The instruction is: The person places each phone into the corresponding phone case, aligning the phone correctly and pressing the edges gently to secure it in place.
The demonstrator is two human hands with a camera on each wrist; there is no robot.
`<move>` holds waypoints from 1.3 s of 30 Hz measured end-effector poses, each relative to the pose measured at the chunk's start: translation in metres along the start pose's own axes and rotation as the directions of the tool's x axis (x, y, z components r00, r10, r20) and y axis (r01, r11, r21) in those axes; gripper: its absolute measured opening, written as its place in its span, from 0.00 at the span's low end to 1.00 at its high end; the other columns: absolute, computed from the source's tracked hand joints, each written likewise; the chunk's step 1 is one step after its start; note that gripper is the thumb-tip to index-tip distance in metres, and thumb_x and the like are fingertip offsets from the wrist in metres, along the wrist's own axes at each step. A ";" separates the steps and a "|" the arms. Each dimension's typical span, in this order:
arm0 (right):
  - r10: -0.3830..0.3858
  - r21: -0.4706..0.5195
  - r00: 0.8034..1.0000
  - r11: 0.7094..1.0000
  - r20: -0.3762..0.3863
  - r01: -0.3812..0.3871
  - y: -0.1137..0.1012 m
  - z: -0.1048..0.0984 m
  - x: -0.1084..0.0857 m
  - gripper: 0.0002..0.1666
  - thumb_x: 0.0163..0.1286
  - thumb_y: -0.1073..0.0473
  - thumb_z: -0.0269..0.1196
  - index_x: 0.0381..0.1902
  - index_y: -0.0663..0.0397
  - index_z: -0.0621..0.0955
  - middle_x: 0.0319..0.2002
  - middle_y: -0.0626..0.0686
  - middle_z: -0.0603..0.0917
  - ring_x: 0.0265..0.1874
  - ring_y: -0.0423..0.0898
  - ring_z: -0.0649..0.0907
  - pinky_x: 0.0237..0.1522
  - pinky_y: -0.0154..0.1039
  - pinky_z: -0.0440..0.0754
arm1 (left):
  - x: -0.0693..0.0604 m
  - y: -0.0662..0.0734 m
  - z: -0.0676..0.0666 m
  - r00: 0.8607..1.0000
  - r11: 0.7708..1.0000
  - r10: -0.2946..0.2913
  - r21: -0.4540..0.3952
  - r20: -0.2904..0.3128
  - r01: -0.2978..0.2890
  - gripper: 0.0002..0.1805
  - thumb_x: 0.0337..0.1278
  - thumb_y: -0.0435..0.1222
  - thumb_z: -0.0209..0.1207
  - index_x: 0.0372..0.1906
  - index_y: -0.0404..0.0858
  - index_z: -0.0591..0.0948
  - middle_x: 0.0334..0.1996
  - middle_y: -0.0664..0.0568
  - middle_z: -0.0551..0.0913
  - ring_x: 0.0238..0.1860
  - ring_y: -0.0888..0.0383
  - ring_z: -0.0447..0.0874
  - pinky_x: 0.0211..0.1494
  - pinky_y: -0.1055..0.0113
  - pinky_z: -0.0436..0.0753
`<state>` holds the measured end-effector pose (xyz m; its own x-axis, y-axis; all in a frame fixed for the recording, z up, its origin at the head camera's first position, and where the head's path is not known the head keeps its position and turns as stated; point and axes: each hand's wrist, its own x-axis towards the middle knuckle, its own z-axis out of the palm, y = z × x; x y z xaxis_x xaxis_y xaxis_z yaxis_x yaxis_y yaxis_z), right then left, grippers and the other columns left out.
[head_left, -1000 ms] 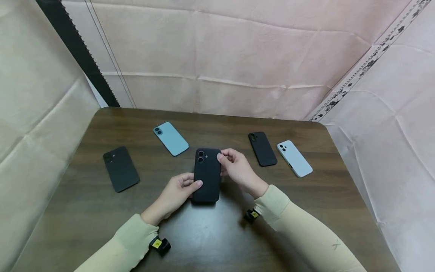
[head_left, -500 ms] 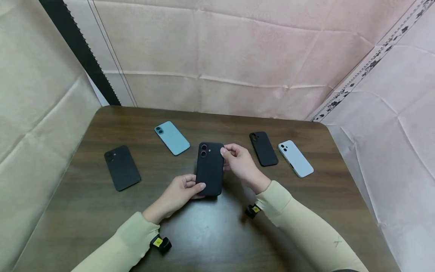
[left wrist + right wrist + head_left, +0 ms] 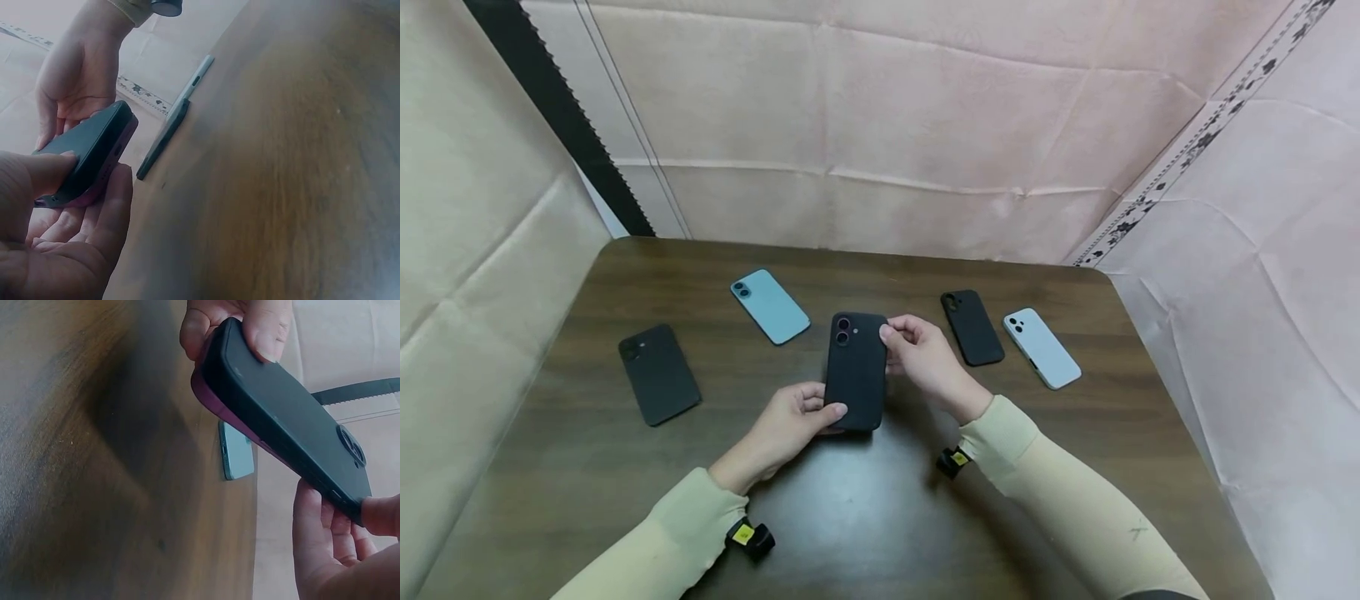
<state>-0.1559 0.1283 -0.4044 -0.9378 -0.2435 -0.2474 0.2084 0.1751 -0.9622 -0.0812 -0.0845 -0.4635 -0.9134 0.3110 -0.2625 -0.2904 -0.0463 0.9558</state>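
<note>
Both hands hold a purple-edged phone (image 3: 215,403) with a black phone case (image 3: 856,371) over its back, above the middle of the table. My left hand (image 3: 790,425) grips the lower left corner, thumb on the case's back and fingers underneath. My right hand (image 3: 928,362) pinches the upper right edge near the camera end. In the right wrist view, the purple side sticks out of the case at the left-hand end, while the case sits closer along the camera end. The phone's screen side faces down, hidden from the head view.
On the wooden table (image 3: 587,492) lie a dark phone (image 3: 659,375) at left, a light blue phone (image 3: 771,307) behind the hands, and a black case (image 3: 972,327) beside a pale blue phone (image 3: 1042,348) at right. Cloth (image 3: 925,125) hangs around the table.
The cased phone's near end has shifted slightly up and away from the person since one second ago. Both hands keep their hold and have hardly moved.
</note>
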 end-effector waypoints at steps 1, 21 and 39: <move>0.001 0.002 1.000 1.000 -0.002 -0.001 0.000 -0.002 0.000 0.13 0.73 0.54 0.58 0.49 0.54 0.78 0.40 0.58 0.83 0.39 0.55 0.83 0.48 0.58 0.79 | 0.001 0.001 0.001 1.000 1.000 0.000 0.006 -0.003 0.000 0.18 0.61 0.35 0.64 0.52 0.31 0.78 0.43 0.42 0.85 0.43 0.49 0.86 0.49 0.55 0.82; -0.003 -0.015 1.000 1.000 -0.021 0.003 0.002 -0.005 0.005 0.14 0.73 0.53 0.58 0.51 0.54 0.78 0.41 0.58 0.82 0.38 0.53 0.84 0.49 0.59 0.78 | 0.009 0.001 0.001 0.999 0.996 -0.009 0.091 -0.054 0.014 0.16 0.58 0.36 0.66 0.49 0.34 0.80 0.41 0.46 0.86 0.41 0.53 0.86 0.46 0.61 0.83; 0.004 0.021 0.999 1.000 -0.044 -0.003 -0.005 -0.006 0.000 0.13 0.75 0.55 0.56 0.49 0.58 0.78 0.39 0.58 0.85 0.38 0.55 0.84 0.49 0.57 0.79 | 0.004 0.001 -0.001 0.997 0.998 -0.011 -0.066 0.078 0.016 0.23 0.63 0.38 0.62 0.58 0.31 0.75 0.51 0.40 0.82 0.50 0.48 0.83 0.53 0.52 0.79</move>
<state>-0.1589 0.1327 -0.3991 -0.9482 -0.2007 -0.2462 0.2172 0.1558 -0.9636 -0.0855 -0.0841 -0.4633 -0.8854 0.3843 -0.2614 -0.3230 -0.1044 0.9406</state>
